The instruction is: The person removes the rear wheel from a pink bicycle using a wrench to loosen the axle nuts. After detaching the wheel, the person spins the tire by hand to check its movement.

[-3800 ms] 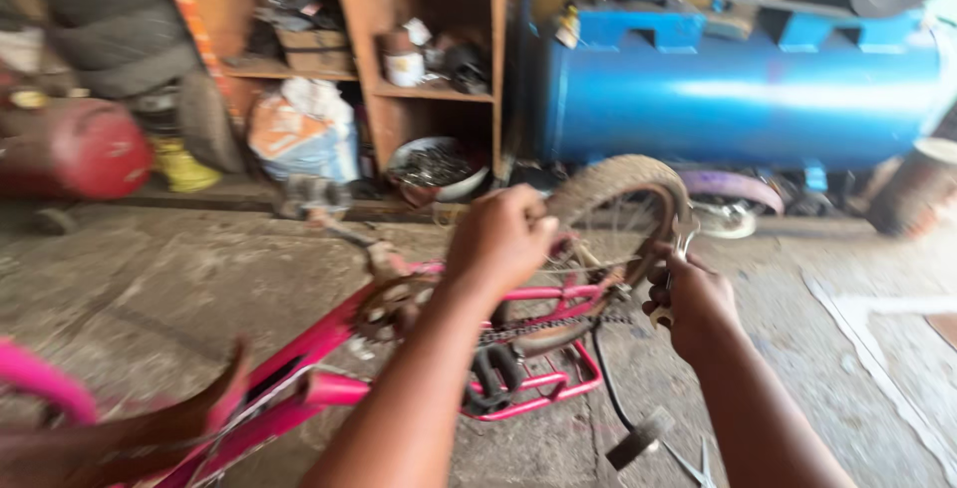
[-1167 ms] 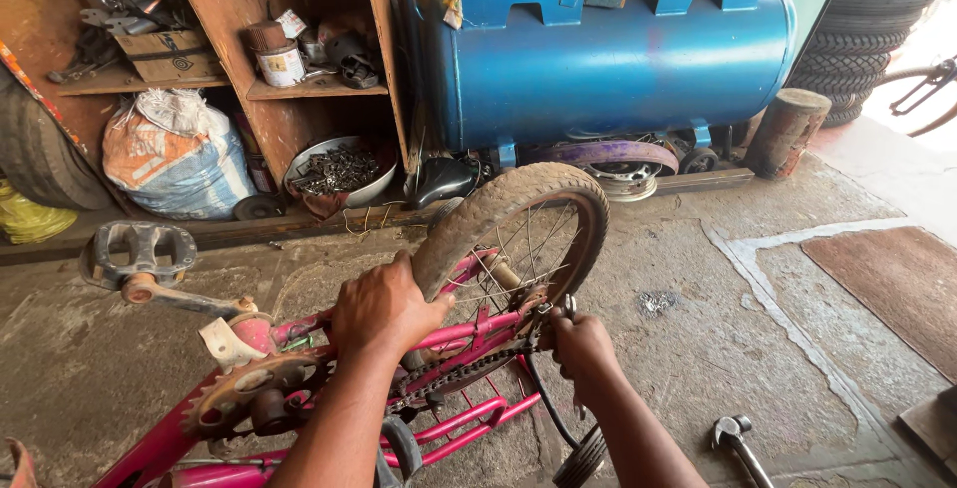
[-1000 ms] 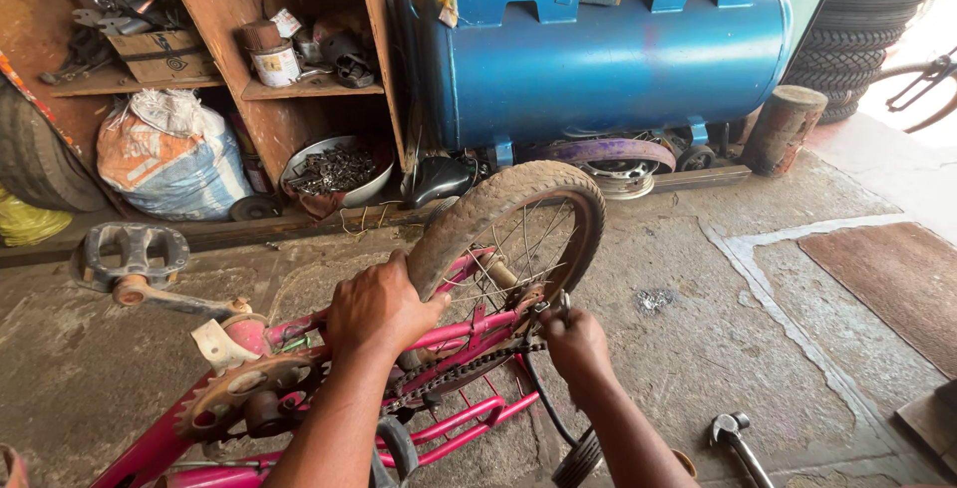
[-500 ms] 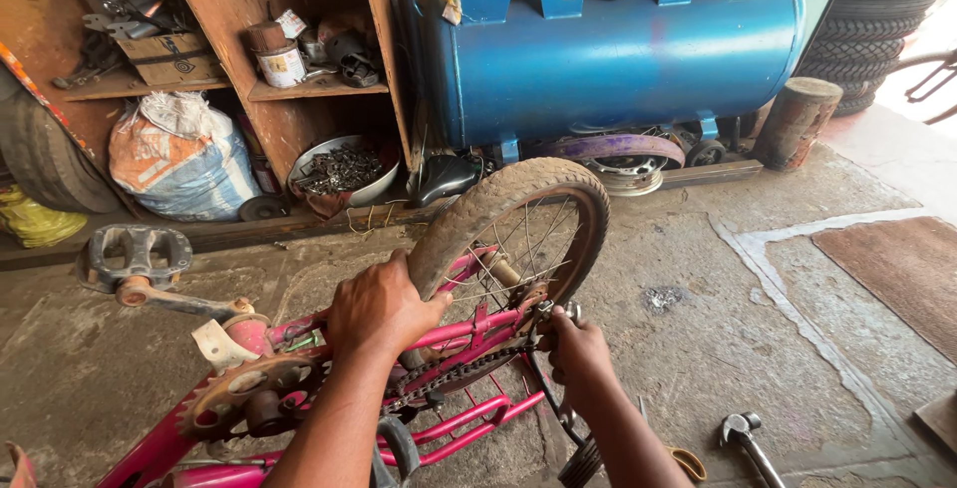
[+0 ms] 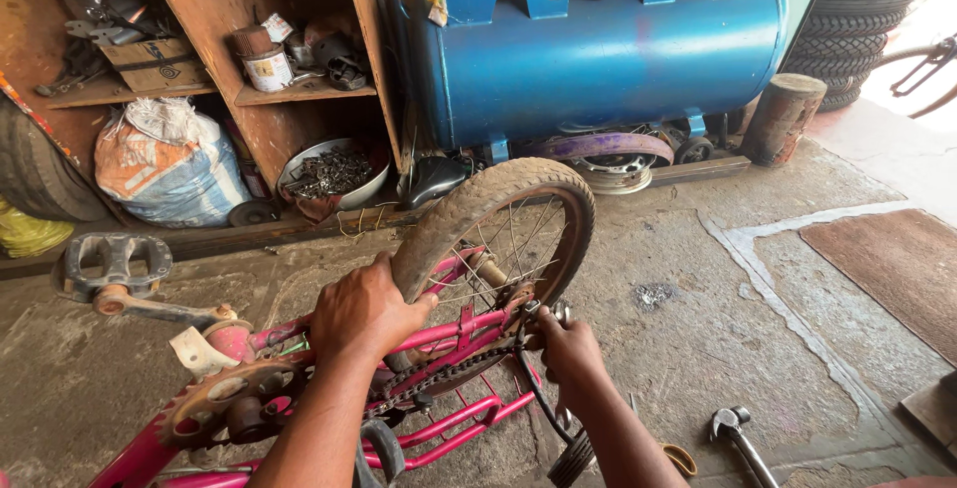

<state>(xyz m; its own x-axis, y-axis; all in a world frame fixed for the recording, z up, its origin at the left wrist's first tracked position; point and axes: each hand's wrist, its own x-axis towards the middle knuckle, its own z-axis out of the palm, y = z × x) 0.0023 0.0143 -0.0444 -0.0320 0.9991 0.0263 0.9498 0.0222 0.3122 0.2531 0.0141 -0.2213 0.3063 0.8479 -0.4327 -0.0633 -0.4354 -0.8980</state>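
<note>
Head view showed the left hand point(image 5: 367, 311) clamped over the tyre point(image 5: 469, 211) of the upturned bike; right hand point(image 5: 568, 346) fingers closed at the axle point(image 5: 526, 307). A slip could pinch fingers against chain point(image 5: 439, 376).

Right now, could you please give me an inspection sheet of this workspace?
Surface: stained, dusty concrete floor.
Job's things: pink bicycle frame lying upturned; rear wheel muddy; chain on the chainring.
Clutter: hammer, bowl of metal parts, sack.
Hands: left hand grips the tyre; right hand at the axle.
Cables: nothing seen.
Surroundings: blue air tank, wooden shelves, stacked tyres.
</note>
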